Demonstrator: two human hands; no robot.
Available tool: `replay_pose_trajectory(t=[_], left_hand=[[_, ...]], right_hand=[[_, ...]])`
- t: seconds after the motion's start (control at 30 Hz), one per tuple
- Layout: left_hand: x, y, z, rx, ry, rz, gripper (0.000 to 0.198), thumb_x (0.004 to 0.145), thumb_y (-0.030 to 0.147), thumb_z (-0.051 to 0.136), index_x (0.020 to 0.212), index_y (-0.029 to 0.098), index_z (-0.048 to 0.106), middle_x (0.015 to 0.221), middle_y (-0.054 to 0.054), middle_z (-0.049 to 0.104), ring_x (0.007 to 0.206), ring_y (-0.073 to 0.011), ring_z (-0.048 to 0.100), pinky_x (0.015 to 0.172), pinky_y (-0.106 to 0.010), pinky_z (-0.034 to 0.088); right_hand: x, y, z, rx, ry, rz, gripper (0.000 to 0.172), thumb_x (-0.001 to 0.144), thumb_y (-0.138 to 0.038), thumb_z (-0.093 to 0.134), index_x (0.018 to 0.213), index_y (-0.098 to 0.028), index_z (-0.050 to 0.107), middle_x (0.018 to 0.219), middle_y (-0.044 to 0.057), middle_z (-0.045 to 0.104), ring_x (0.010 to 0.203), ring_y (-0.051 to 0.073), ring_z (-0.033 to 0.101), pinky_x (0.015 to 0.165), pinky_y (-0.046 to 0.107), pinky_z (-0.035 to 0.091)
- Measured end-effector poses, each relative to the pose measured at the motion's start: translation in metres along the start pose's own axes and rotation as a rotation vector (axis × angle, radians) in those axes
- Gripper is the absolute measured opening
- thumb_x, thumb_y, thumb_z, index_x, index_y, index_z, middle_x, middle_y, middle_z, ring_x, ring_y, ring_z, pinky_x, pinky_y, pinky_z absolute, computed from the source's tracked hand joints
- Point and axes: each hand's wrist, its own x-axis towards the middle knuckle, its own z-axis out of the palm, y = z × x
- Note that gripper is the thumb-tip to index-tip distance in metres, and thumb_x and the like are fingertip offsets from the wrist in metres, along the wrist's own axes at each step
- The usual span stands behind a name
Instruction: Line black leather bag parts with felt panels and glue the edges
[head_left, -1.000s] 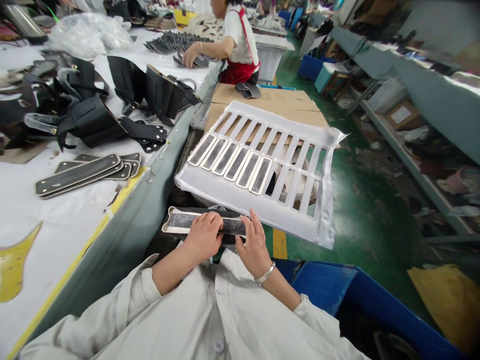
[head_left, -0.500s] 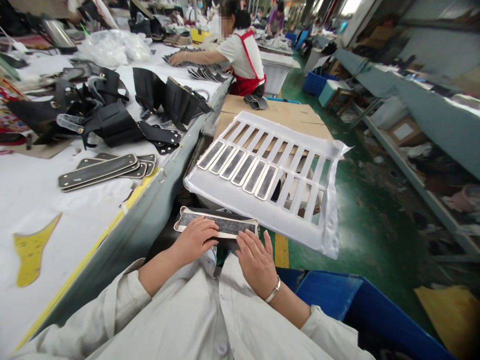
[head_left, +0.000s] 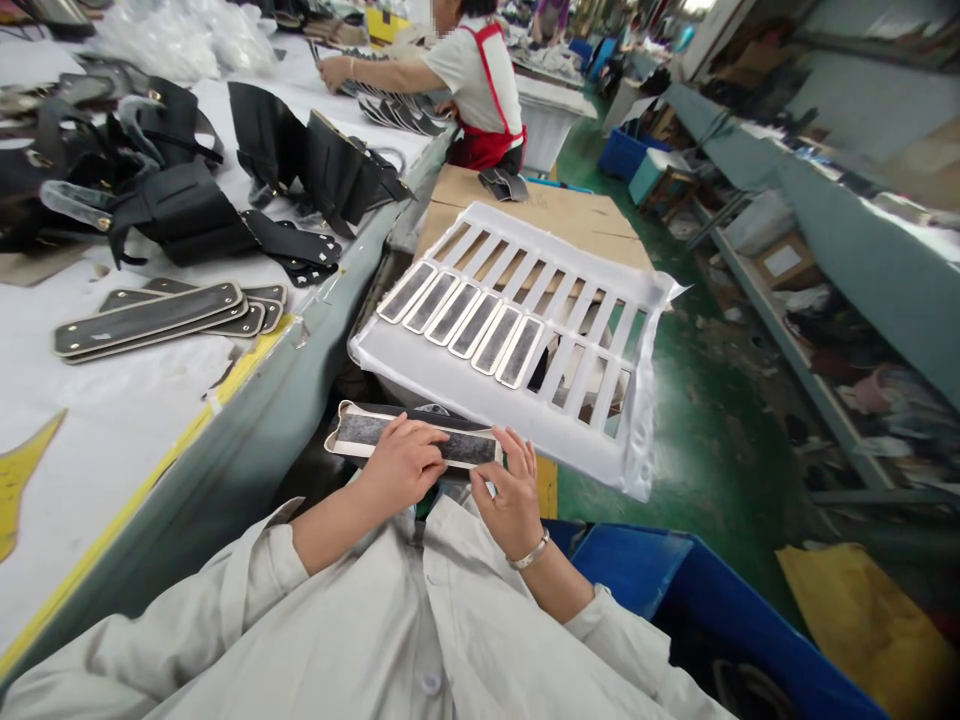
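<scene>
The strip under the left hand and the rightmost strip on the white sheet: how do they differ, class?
The near strip lies crosswise; the sheet strip points away from the camera. The near strip's pale border curls up at its left end; the sheet strip's looks flat. Both have dark centres and pale borders.

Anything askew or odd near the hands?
Two things. The white slotted panel is rippled along its right edge, so it looks warped. The strip under the left hand has its pale border curling at the left end, unlike the flatter pieces on the panel.
</scene>
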Motion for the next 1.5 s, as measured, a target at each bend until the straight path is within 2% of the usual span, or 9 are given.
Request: replay_pose_trajectory(t=[0.27, 0.4, 0.47, 0.63, 0.73, 0.9, 1.07, 1.3, 1.5], left_hand=[[0.012, 0.015, -0.001, 0.032, -0.086, -0.092, 0.013, 0.077, 0.016, 0.053, 0.067, 0.020, 0.061, 0.110, 0.000, 0.063, 0.103, -0.0221, 0.049, 0.103, -0.052, 0.026], [0.016, 0.017, 0.000, 0.034, -0.107, -0.150, 0.009, 0.075, 0.016, 0.053, 0.068, 0.020, 0.058, 0.110, -0.001, 0.060, 0.105, -0.0232, 0.048, 0.104, -0.053, 0.025], [0.017, 0.017, -0.001, 0.034, -0.117, -0.165, 0.009, 0.074, 0.015, 0.052, 0.069, 0.020, 0.058, 0.110, -0.001, 0.059, 0.105, -0.0236, 0.047, 0.104, -0.053, 0.025], [0.016, 0.020, -0.005, 0.030, -0.115, -0.175, 0.005, 0.074, 0.015, 0.054, 0.073, 0.020, 0.057, 0.111, -0.001, 0.059, 0.105, -0.0231, 0.048, 0.104, -0.051, 0.026], [0.012, 0.022, -0.004, 0.057, -0.062, -0.181, 0.003, 0.076, 0.018, 0.057, 0.073, 0.020, 0.057, 0.110, -0.001, 0.058, 0.105, -0.0221, 0.048, 0.103, -0.048, 0.028], [-0.017, 0.014, -0.008, 0.138, 0.122, -0.211, 0.013, 0.078, 0.031, 0.063, 0.086, 0.021, 0.062, 0.105, -0.005, 0.058, 0.100, -0.0225, 0.047, 0.092, -0.042, 0.035], [-0.047, -0.015, -0.023, 0.102, 0.152, -0.274, 0.017, 0.087, 0.033, 0.052, 0.082, 0.024, 0.067, 0.090, -0.001, 0.063, 0.088, -0.0173, 0.052, 0.085, -0.038, 0.034], [-0.040, -0.020, -0.024, 0.098, 0.148, -0.343, 0.016, 0.083, 0.025, 0.055, 0.070, 0.020, 0.061, 0.081, -0.001, 0.063, 0.083, -0.0168, 0.054, 0.079, -0.034, 0.038], [-0.033, -0.016, -0.028, 0.176, 0.086, -0.332, 0.016, 0.081, 0.024, 0.054, 0.068, 0.019, 0.061, 0.079, -0.002, 0.062, 0.081, -0.0177, 0.053, 0.078, -0.035, 0.038]], right_hand=[[0.002, -0.005, 0.011, 0.066, -0.034, 0.138, 0.011, 0.077, -0.010, 0.050, 0.068, -0.017, 0.053, 0.139, 0.014, 0.039, 0.135, 0.028, 0.025, 0.106, 0.053, 0.028], [0.005, -0.006, 0.010, 0.039, -0.049, 0.185, 0.016, 0.078, -0.013, 0.050, 0.093, -0.014, 0.055, 0.144, 0.020, 0.031, 0.136, 0.028, 0.025, 0.104, 0.051, 0.032], [0.004, -0.009, 0.006, -0.044, -0.037, 0.147, 0.025, 0.080, -0.016, 0.052, 0.105, -0.013, 0.055, 0.145, 0.019, 0.029, 0.136, 0.029, 0.023, 0.105, 0.052, 0.030], [-0.011, -0.010, -0.002, -0.248, -0.011, -0.233, 0.029, 0.085, -0.011, 0.049, 0.109, -0.019, 0.061, 0.123, 0.006, 0.060, 0.132, 0.026, 0.033, 0.112, 0.054, 0.015], [-0.017, -0.008, 0.001, -0.327, -0.072, -0.343, 0.037, 0.084, -0.007, 0.045, 0.118, -0.013, 0.058, 0.121, 0.009, 0.061, 0.130, 0.026, 0.037, 0.113, 0.053, 0.013], [-0.019, -0.014, 0.004, -0.418, -0.095, -0.388, 0.041, 0.084, -0.005, 0.038, 0.121, -0.003, 0.056, 0.127, 0.018, 0.055, 0.129, 0.029, 0.039, 0.113, 0.052, 0.016], [-0.019, -0.018, 0.012, -0.400, -0.123, -0.417, 0.045, 0.083, -0.004, 0.037, 0.125, -0.001, 0.052, 0.131, 0.021, 0.051, 0.129, 0.029, 0.039, 0.109, 0.051, 0.029], [-0.011, -0.027, 0.034, -0.395, -0.131, -0.439, 0.043, 0.084, -0.008, 0.041, 0.125, 0.003, 0.051, 0.134, 0.022, 0.047, 0.126, 0.031, 0.042, 0.102, 0.044, 0.041], [-0.012, -0.034, 0.054, -0.351, -0.145, -0.441, 0.044, 0.086, -0.015, 0.047, 0.128, 0.000, 0.048, 0.137, 0.022, 0.043, 0.130, 0.034, 0.035, 0.103, 0.047, 0.038]])
